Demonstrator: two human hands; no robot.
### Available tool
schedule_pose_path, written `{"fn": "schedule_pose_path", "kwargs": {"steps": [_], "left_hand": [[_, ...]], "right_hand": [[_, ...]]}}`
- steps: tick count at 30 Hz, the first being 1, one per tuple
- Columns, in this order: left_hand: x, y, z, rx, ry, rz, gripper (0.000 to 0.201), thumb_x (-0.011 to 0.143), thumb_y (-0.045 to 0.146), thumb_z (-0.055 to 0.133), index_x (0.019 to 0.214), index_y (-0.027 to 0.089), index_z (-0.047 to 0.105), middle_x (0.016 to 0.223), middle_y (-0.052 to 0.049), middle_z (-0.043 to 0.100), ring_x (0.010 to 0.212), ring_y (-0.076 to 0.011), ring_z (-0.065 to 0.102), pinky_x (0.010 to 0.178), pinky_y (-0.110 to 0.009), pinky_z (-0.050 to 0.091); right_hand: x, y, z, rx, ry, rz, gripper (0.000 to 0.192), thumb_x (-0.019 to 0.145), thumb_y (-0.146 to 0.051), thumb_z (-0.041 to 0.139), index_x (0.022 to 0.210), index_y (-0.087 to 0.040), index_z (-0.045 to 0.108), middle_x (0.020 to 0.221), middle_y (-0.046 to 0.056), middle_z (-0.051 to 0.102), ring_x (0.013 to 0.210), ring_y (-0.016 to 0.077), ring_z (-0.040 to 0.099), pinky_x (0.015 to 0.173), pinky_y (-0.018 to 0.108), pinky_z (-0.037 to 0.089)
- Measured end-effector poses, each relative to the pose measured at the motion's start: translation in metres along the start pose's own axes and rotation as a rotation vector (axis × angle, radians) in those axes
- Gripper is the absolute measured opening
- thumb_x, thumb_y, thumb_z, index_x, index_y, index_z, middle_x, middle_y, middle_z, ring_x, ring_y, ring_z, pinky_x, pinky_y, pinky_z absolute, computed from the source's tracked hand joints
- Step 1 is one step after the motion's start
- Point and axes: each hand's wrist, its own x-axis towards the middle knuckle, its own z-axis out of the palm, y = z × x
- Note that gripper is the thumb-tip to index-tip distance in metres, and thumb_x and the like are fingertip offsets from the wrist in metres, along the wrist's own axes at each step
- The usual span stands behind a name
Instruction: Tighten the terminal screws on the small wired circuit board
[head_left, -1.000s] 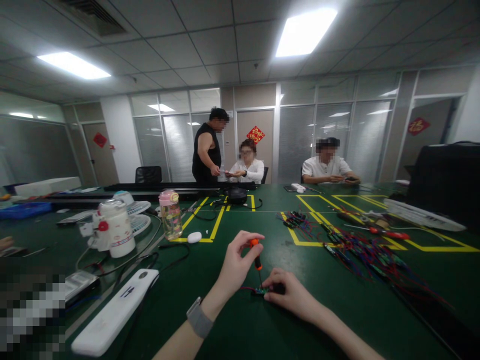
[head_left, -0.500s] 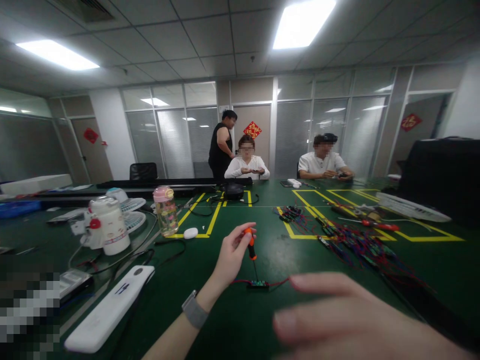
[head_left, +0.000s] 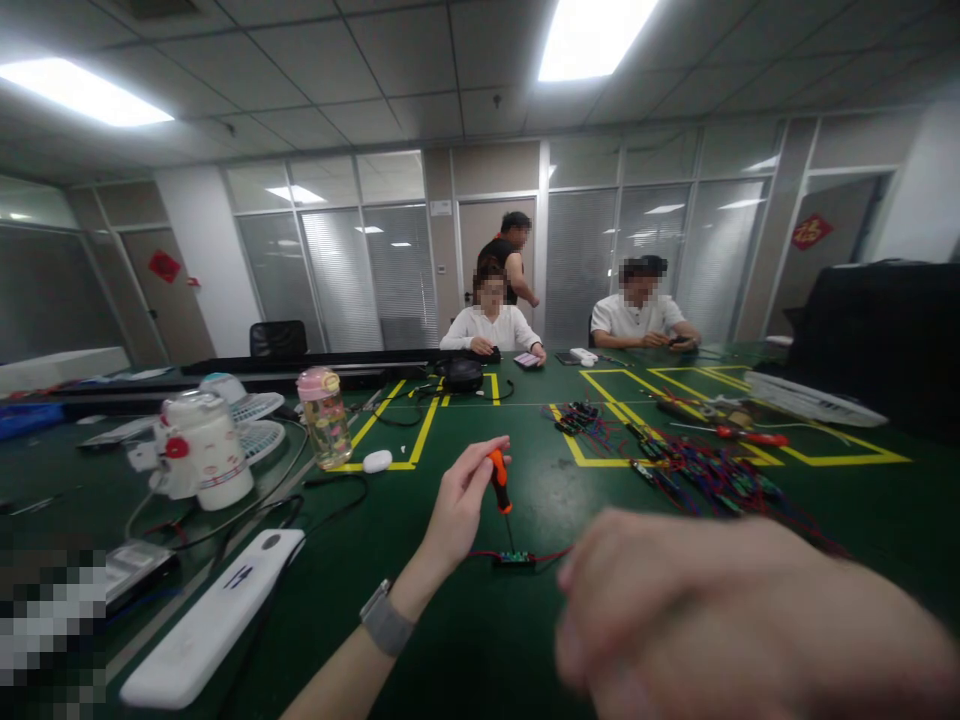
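My left hand (head_left: 465, 492) is closed around the top of a screwdriver (head_left: 501, 484) with an orange and black handle. The screwdriver stands nearly upright, its thin shaft reaching down to a small green circuit board (head_left: 514, 559) on the table. Red wires run out from both ends of the board; whether the tip sits in a screw is too small to tell. Large and blurred in the right foreground is my right hand (head_left: 720, 610). Its fingers look bent, but the blur hides their tips and anything in them. It covers part of the table right of the board.
Wired boards (head_left: 705, 470) lie heaped at the right, near a red-handled screwdriver (head_left: 757, 437). On the left are a white oblong device (head_left: 217, 620), a white jug (head_left: 206, 450) and a pink-lidded bottle (head_left: 325, 420). Two people sit across the green table (head_left: 420, 650); another stands behind.
My right hand has gone from spread fingers to a more bent shape, close to the camera. My left hand keeps the screwdriver on the board. The standing person has moved right.
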Motion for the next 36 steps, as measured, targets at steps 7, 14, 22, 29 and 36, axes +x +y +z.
{"fn": "schedule_pose_path", "kwargs": {"steps": [7,14,22,29,36], "left_hand": [[-0.004,0.004,0.004,0.105,0.079,0.108,0.027,0.094,0.026,0.048,0.111,0.019,0.067,0.117,-0.009,0.063,0.107,-0.0215,0.062,0.096,-0.034,0.048],[-0.010,0.006,0.009,0.034,-0.001,0.082,0.028,0.094,0.028,0.048,0.116,0.018,0.064,0.108,-0.008,0.065,0.098,-0.0193,0.066,0.083,-0.029,0.053],[-0.007,0.006,0.007,0.153,0.013,0.135,0.018,0.089,0.025,0.058,0.101,0.018,0.069,0.094,-0.005,0.061,0.087,-0.0162,0.063,0.074,-0.025,0.052],[-0.006,0.008,0.007,0.117,-0.059,0.096,0.028,0.095,0.026,0.047,0.115,0.021,0.066,0.111,-0.008,0.062,0.103,-0.0193,0.062,0.091,-0.032,0.049],[-0.009,0.006,0.012,0.126,0.014,0.086,0.019,0.090,0.027,0.057,0.100,0.017,0.070,0.097,-0.007,0.061,0.088,-0.0177,0.062,0.073,-0.026,0.051]], "right_hand": [[0.049,0.112,0.064,0.119,-0.051,0.320,0.037,0.079,-0.038,0.067,0.111,-0.020,0.067,0.112,0.008,0.066,0.102,0.0234,0.061,0.093,0.037,0.049],[0.027,0.132,0.104,-0.024,-0.356,0.406,0.053,0.056,-0.036,0.085,0.105,-0.021,0.069,0.102,0.006,0.062,0.096,0.0256,0.057,0.086,0.036,0.045],[0.024,0.130,0.117,-0.088,-0.272,0.361,0.013,0.071,-0.020,0.073,0.084,-0.020,0.072,0.090,0.003,0.066,0.085,0.0199,0.059,0.089,0.037,0.038],[0.020,0.143,0.128,-0.004,-0.194,0.357,0.007,0.073,-0.016,0.067,0.076,-0.018,0.073,0.080,0.003,0.065,0.075,0.0164,0.058,0.074,0.028,0.043],[0.020,0.146,0.129,0.074,-0.164,0.347,0.009,0.071,-0.013,0.068,0.074,-0.017,0.075,0.077,0.003,0.064,0.070,0.0147,0.058,0.066,0.024,0.044]]}}
